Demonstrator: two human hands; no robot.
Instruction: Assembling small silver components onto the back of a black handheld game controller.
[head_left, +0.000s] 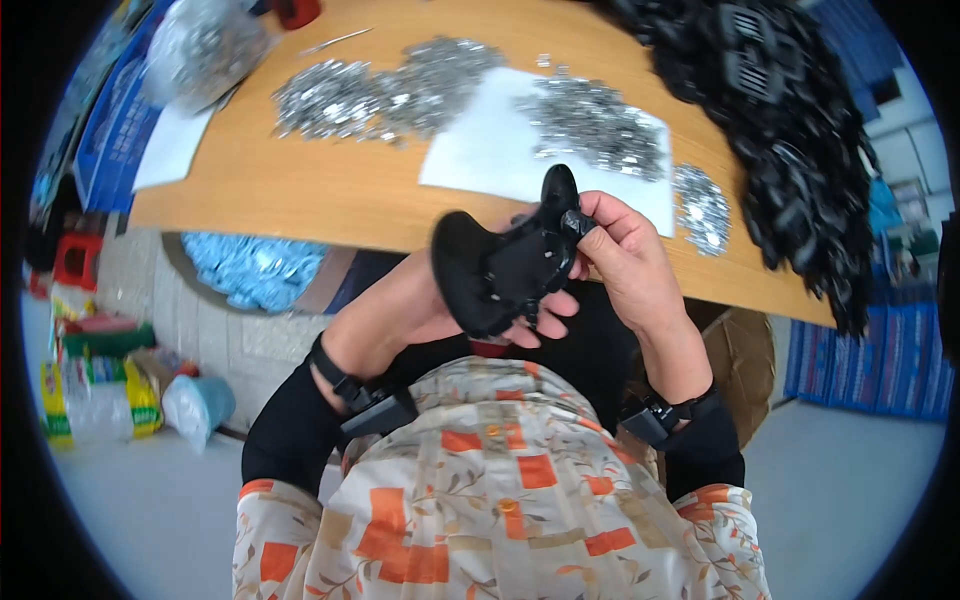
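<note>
A black game controller shell (500,265) is held up in front of my body, just off the table's near edge. Its hollow inner side faces up. My left hand (415,305) supports it from below and the left, with fingertips showing past its lower edge. At the upper right grip, my right hand (635,265) pinches the shell between thumb and fingers; the thumb tip has a dark covering. Beyond the shell, small shiny metal pieces (595,125) lie heaped on a white sheet (470,150).
More metal pieces (330,98) lie on the wooden table (250,185). Black plastic parts (800,170) pile up along its right side. A clear bag (200,55) stands at the far left. Below the table is a container of light-blue packets (255,270). Blue crates (880,355) stand at right.
</note>
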